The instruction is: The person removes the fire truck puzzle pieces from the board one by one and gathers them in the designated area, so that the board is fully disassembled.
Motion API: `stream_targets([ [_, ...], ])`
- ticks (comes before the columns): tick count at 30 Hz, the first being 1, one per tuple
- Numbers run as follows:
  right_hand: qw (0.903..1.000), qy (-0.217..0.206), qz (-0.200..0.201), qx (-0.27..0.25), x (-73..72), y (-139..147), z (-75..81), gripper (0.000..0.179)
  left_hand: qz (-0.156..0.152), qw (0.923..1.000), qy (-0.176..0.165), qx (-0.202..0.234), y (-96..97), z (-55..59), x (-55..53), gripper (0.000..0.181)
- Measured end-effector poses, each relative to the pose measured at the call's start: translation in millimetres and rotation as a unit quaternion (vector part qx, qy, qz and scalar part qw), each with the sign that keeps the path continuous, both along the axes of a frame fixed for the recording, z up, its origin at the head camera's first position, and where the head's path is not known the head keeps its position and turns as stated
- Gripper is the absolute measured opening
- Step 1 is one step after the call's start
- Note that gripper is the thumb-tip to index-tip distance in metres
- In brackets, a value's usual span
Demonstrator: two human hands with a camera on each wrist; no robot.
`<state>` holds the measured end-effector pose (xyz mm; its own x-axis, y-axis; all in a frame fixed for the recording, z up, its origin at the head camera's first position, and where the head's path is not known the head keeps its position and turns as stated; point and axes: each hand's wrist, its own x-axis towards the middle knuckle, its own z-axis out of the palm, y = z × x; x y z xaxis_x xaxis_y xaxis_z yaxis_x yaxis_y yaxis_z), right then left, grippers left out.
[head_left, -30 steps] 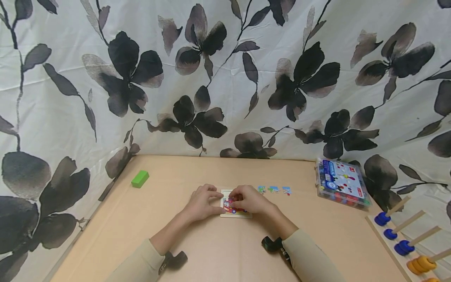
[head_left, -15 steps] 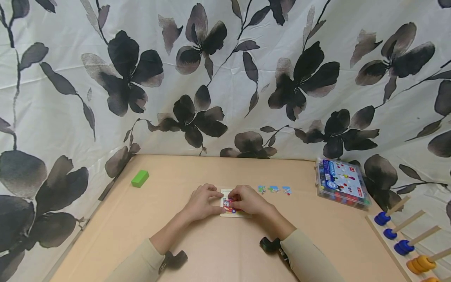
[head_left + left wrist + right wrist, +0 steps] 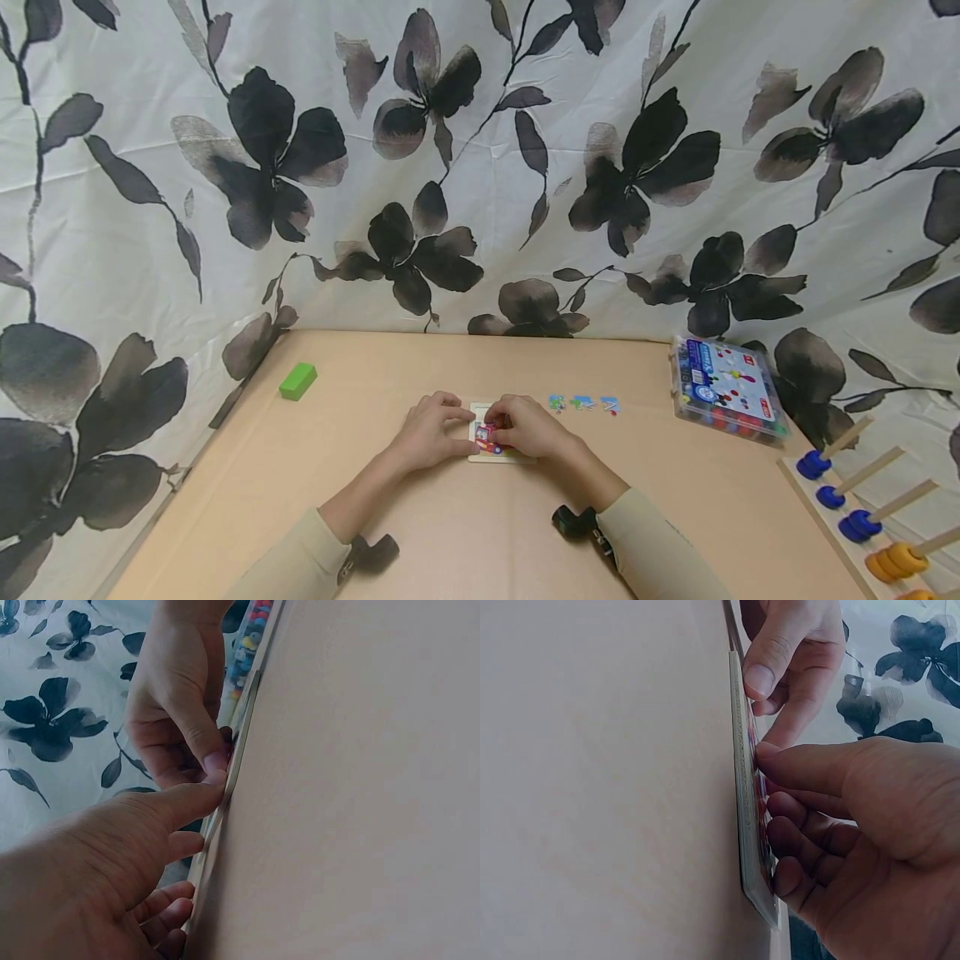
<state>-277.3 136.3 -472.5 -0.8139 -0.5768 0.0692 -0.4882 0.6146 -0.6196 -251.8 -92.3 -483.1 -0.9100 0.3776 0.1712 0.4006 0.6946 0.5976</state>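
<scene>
A small puzzle board [image 3: 501,459] with a pale frame and a picture of a red vehicle [image 3: 488,438] lies flat on the table between both hands. My left hand [image 3: 429,435] holds it at its left side, thumb near the front corner and fingers toward the back. Over the board's right part is my right hand [image 3: 537,427], thumb and curled fingertips pinching what seems a puzzle piece, mostly hidden under the fingers. In the right wrist view the board [image 3: 741,772] shows edge-on, with the right fingertips against its coloured face. The hands nearly touch each other.
Three loose puzzle pieces [image 3: 582,402] lie in a row right of the board. A green block [image 3: 298,381] is at the back left. At the right stand a clear plastic case [image 3: 726,390] and a pegged rack with blue and orange rings [image 3: 860,527]. A floral cloth hangs behind.
The right hand and wrist have shifted very slightly to the left over the board. The left hand, the board and the loose pieces stay in place.
</scene>
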Motion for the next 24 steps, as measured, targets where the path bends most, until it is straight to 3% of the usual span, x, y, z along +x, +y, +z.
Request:
stream_targets([
  [24,0.9993,-0.001,-0.003,-0.038,0.6,1.4,-1.0,0.014,0.001,1.0,0.005,0.002,-0.1,-1.6,-0.4,0.051],
])
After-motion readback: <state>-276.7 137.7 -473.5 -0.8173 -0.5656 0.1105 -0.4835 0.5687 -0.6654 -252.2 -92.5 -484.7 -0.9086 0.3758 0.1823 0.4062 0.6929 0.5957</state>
